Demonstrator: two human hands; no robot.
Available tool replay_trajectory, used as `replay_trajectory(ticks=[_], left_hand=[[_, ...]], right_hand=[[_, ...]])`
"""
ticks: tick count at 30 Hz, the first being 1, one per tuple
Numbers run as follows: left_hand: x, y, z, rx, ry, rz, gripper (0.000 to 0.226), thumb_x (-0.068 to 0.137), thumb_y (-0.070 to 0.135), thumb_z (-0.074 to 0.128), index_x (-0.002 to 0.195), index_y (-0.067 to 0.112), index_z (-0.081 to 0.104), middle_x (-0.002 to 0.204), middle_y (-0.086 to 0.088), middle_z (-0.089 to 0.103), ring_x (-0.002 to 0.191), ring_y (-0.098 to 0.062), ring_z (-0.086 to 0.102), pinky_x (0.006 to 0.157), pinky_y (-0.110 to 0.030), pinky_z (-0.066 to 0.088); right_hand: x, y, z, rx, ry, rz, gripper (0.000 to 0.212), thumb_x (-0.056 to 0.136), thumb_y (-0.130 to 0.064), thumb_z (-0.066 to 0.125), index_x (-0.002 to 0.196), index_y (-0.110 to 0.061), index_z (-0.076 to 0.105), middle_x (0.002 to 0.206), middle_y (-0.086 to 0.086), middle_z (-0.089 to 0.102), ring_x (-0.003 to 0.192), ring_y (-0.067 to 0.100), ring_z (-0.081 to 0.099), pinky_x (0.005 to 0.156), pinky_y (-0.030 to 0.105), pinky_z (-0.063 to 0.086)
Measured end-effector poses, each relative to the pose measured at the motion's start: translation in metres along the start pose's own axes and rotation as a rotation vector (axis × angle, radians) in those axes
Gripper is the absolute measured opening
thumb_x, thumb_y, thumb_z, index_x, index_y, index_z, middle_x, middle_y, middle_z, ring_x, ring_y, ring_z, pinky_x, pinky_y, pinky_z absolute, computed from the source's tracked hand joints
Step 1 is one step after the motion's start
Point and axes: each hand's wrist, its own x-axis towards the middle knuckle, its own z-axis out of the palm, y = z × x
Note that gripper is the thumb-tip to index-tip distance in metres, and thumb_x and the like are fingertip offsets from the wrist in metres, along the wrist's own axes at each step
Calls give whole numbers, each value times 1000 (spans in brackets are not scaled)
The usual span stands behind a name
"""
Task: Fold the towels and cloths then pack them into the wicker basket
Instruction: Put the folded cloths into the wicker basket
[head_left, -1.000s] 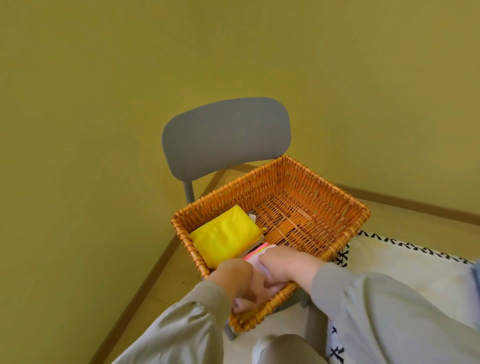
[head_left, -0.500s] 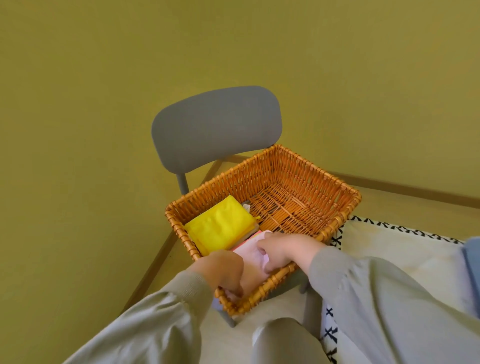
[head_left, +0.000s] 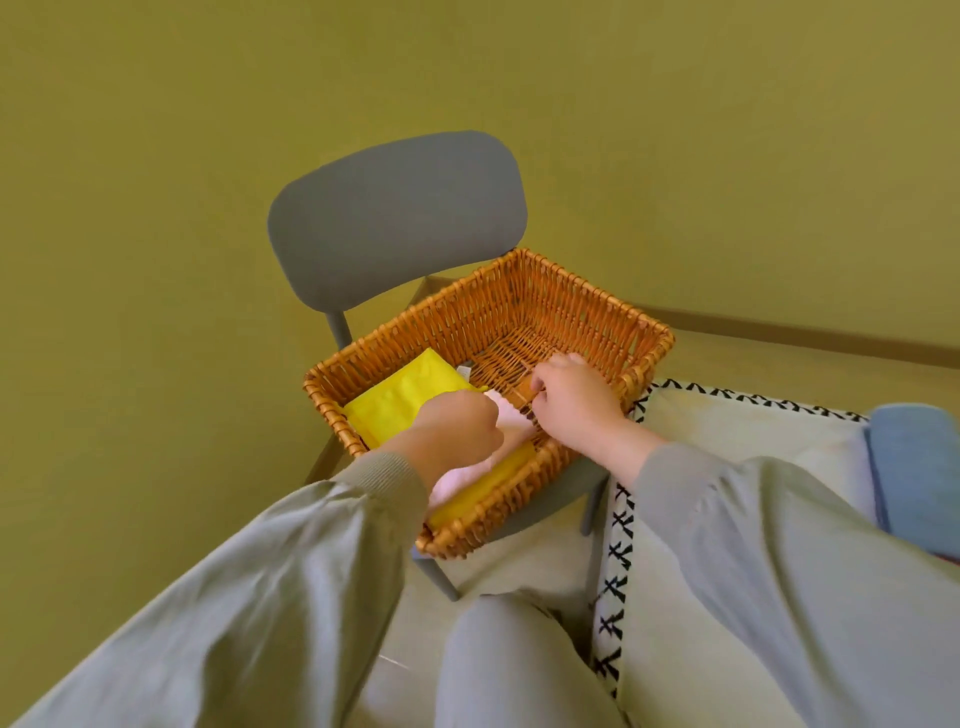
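A wicker basket (head_left: 597, 299) stands on the seat of a grey chair (head_left: 395, 218). In its left corner lies a folded yellow cloth (head_left: 400, 395). Beside it, along the near wall, a folded pink cloth (head_left: 457, 480) lies on top of another yellow cloth (head_left: 491, 486). My left hand (head_left: 457, 431) is curled over the pink cloth and grips its middle. My right hand (head_left: 571, 400) is inside the basket with its fingers curled, pinching the pink cloth's far right edge. The hands hide most of the pink cloth.
A white cloth with a black stitched pattern (head_left: 727, 431) covers the surface to the right of the chair. A blue towel (head_left: 914, 467) lies at the right edge. The olive wall is close behind the chair. My knees are below the basket.
Both hands have moved a little deeper into the basket over the pink cloth. A yellow strip now shows under the pink cloth at the near wall.
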Motion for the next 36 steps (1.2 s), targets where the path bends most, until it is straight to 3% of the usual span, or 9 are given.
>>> replay_trajectory(ticks=[4, 8, 15, 22, 24, 27, 32, 34, 36], left_hand=[[5, 43, 2, -73, 250, 48, 25, 89, 25, 47, 102, 12, 64, 103, -7, 62, 103, -27, 55, 71, -33, 44], [20, 92, 8, -79, 348, 181, 30, 90, 20, 45, 113, 11, 62, 112, -7, 58, 109, -27, 45, 86, -38, 42], [40, 190, 28, -134, 239, 283, 43, 89, 12, 46, 132, 11, 50, 137, -6, 45, 129, -25, 33, 105, -35, 34], [51, 261, 53, -303, 34, 277, 46, 92, 15, 48, 137, 16, 45, 139, -3, 43, 130, -21, 33, 104, -33, 36], [53, 272, 60, -333, -32, 275, 47, 92, 16, 48, 139, 17, 44, 139, -4, 43, 130, -20, 34, 104, -33, 37], [57, 280, 69, -361, -123, 256, 46, 93, 19, 49, 139, 19, 43, 139, -4, 44, 130, -20, 37, 103, -33, 39], [63, 288, 78, -538, -229, 156, 42, 95, 19, 49, 137, 17, 45, 136, -6, 50, 123, -23, 47, 100, -31, 42], [63, 289, 81, -731, -274, 37, 39, 95, 18, 50, 134, 14, 48, 133, -8, 52, 119, -24, 52, 95, -29, 44], [63, 288, 84, -985, -317, -91, 38, 96, 22, 52, 132, 12, 50, 133, -9, 54, 117, -25, 53, 97, -33, 44]], right_hand=[[-21, 40, -15, -22, 130, 29, 28, 88, -11, 50, 114, -13, 60, 118, 2, 54, 114, 21, 42, 100, 35, 39], [-46, 89, -29, -23, 161, 155, 34, 87, -10, 51, 121, -12, 56, 122, 3, 54, 116, 21, 43, 102, 34, 38], [-95, 180, -43, -34, 116, 545, 38, 84, -13, 54, 122, -8, 52, 123, 12, 49, 119, 30, 40, 96, 35, 37], [-140, 270, -58, -17, 187, 1004, 52, 88, -32, 54, 135, -15, 40, 145, 18, 28, 132, 34, 27, 105, 45, 26], [-151, 291, -58, 90, 140, 1137, 59, 90, -35, 50, 143, -21, 27, 146, 17, 24, 131, 36, 27, 103, 47, 29], [-160, 309, -48, 326, 201, 1319, 65, 89, -36, 49, 145, -20, 20, 136, 19, 38, 125, 39, 38, 101, 47, 35], [-164, 328, -49, 739, 342, 1360, 69, 71, -42, 72, 123, -8, 42, 119, 16, 58, 108, 37, 57, 95, 47, 46], [-162, 331, -43, 951, 334, 1333, 73, 61, -42, 80, 118, -6, 52, 112, 14, 64, 99, 34, 63, 93, 47, 49], [-158, 320, -38, 1196, 269, 1258, 57, 66, -34, 81, 110, -4, 61, 105, 15, 68, 93, 31, 65, 93, 44, 50]])
